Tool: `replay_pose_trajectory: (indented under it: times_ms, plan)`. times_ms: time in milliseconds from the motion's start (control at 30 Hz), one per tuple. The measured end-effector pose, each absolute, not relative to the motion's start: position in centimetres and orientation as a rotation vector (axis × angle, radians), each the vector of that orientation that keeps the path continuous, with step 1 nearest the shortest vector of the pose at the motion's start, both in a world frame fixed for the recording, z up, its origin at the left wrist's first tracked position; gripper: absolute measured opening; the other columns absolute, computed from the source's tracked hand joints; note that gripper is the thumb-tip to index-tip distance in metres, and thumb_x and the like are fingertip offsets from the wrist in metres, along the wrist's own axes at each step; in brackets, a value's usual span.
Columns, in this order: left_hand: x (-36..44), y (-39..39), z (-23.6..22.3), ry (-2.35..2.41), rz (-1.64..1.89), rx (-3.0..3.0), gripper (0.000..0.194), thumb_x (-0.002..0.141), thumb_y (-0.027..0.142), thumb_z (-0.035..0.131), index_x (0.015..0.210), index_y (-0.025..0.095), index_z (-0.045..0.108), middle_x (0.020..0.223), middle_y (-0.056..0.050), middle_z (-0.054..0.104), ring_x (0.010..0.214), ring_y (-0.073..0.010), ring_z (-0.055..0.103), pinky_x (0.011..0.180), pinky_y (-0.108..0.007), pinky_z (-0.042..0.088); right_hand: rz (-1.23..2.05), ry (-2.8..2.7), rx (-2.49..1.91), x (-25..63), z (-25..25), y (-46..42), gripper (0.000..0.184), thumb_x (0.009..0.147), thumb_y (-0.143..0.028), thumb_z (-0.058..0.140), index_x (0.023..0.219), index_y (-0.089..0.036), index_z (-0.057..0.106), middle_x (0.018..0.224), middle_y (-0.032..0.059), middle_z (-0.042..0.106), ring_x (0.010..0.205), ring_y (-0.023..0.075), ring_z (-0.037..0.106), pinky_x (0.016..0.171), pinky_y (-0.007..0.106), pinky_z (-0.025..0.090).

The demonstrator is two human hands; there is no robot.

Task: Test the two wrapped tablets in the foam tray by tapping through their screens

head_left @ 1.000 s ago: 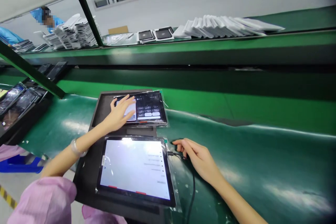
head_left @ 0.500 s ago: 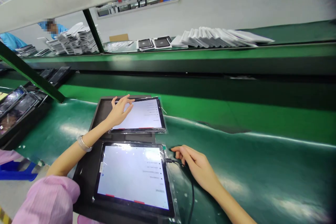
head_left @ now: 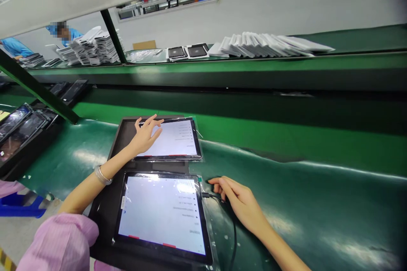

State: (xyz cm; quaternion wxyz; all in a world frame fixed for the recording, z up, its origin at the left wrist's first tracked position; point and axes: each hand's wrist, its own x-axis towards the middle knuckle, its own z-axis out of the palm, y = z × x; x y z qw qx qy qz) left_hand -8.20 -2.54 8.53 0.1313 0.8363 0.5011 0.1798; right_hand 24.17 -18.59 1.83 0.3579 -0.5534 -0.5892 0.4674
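Note:
Two tablets in clear plastic film lie on a black tray (head_left: 124,127), their white screens lit. My left hand (head_left: 145,136) rests open, fingers spread, on the far tablet (head_left: 174,139), at the left of its screen. Below it lies the near tablet (head_left: 160,214), untouched by either hand. My right hand (head_left: 238,199) sits beside that tablet's right edge, curled around a black cable (head_left: 234,237). The cable's small plug (head_left: 206,195) lies at the tablet's edge, and I cannot tell if it is seated.
A green conveyor belt (head_left: 302,203) runs under the tray. Dark boxes holding tablets (head_left: 19,129) stand at the left. A green strut (head_left: 38,87) crosses above. Stacks of white packaging (head_left: 263,44) line the upper shelf, and a co-worker in a blue sleeve (head_left: 15,46) stands far left.
The far tablet's screen has gone from a dark menu to white, and my left hand has lifted slightly on it. My right hand has stayed in place.

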Motion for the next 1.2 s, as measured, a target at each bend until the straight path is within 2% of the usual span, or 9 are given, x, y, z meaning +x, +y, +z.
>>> replay_pose_trajectory:
  times_ms: [133,233,367,500,600,867,1067,1133,1200]
  plan:
    - [-8.3,-2.7,8.4,1.434,0.442,2.428,0.021,0.111,0.038,0.034,0.121,0.027,0.050,0.149,-0.008,0.060,0.157,-0.0219,0.030,0.125,-0.066,-0.004,1.185,-1.529,-1.429,24.2,2.2,-18.6,0.056,0.102,-0.065,0.043,0.096,-0.021,0.077,0.079,0.0036,0.065,0.065,0.0190,0.056,0.069,0.034,0.047]
    - [-9.0,-3.8,9.0,1.435,0.488,2.411,0.026,0.111,0.038,0.036,0.134,0.029,0.043,0.152,-0.008,0.056,0.159,-0.0226,0.023,0.125,-0.066,-0.002,1.186,-1.526,-1.433,24.2,2.3,-18.7,0.055,0.102,-0.064,0.044,0.095,-0.021,0.077,0.079,0.0036,0.064,0.065,0.0191,0.056,0.069,0.034,0.047]
    - [-10.5,-6.5,9.8,1.363,0.424,2.388,0.051,0.107,0.045,0.049,0.152,0.034,0.029,0.150,-0.009,0.053,0.162,-0.0267,0.013,0.126,-0.066,-0.001,1.200,-1.525,-1.431,24.2,2.2,-18.7,0.057,0.102,-0.066,0.044,0.097,-0.021,0.078,0.080,0.0038,0.065,0.066,0.0189,0.055,0.069,0.034,0.046]
    - [-11.5,-8.9,9.8,1.276,0.324,2.384,0.071,0.085,0.061,0.077,0.139,0.032,0.040,0.164,-0.013,0.037,0.162,-0.0363,0.005,0.126,-0.069,0.000,1.194,-1.530,-1.436,24.2,2.0,-18.5,0.058,0.101,-0.067,0.045,0.096,-0.021,0.079,0.080,0.0041,0.065,0.066,0.0192,0.056,0.069,0.033,0.046]
    - [-11.6,-10.0,9.4,1.198,0.248,2.418,0.080,0.072,0.066,0.086,0.128,0.030,0.044,0.169,-0.015,0.026,0.162,-0.0402,0.001,0.125,-0.073,0.000,1.194,-1.525,-1.447,24.3,1.7,-18.4,0.058,0.101,-0.068,0.045,0.098,-0.021,0.079,0.079,0.0040,0.065,0.067,0.0193,0.056,0.069,0.033,0.047]
    - [-11.4,-10.1,9.2,1.225,0.279,2.460,0.079,0.073,0.064,0.086,0.129,0.029,0.043,0.169,-0.016,0.025,0.162,-0.0398,0.003,0.125,-0.074,-0.002,1.163,-1.521,-1.466,24.4,1.7,-18.4,0.059,0.099,-0.070,0.046,0.097,-0.021,0.079,0.078,0.0050,0.066,0.064,0.0200,0.057,0.067,0.034,0.049]
    - [-12.0,-9.2,9.4,1.377,0.404,2.367,0.060,0.087,0.052,0.080,0.127,0.031,0.041,0.169,-0.012,0.029,0.162,-0.0337,0.008,0.127,-0.070,0.001,1.141,-1.537,-1.481,24.4,1.7,-18.3,0.060,0.099,-0.071,0.046,0.096,-0.022,0.080,0.077,0.0053,0.067,0.064,0.0204,0.058,0.065,0.034,0.050]
    - [-12.1,-8.9,9.5,1.391,0.400,2.362,0.063,0.085,0.052,0.082,0.128,0.031,0.042,0.169,-0.012,0.029,0.162,-0.0344,0.008,0.127,-0.070,0.001,1.134,-1.538,-1.484,24.4,1.7,-18.3,0.060,0.098,-0.071,0.047,0.096,-0.022,0.080,0.076,0.0056,0.067,0.064,0.0208,0.058,0.064,0.034,0.050]
    - [-12.1,-8.7,9.4,1.341,0.360,2.390,0.074,0.078,0.057,0.086,0.131,0.031,0.042,0.169,-0.013,0.027,0.162,-0.0373,0.006,0.126,-0.071,-0.001,1.137,-1.536,-1.485,24.4,1.7,-18.2,0.060,0.098,-0.071,0.047,0.096,-0.022,0.080,0.076,0.0053,0.067,0.064,0.0204,0.058,0.065,0.034,0.050]
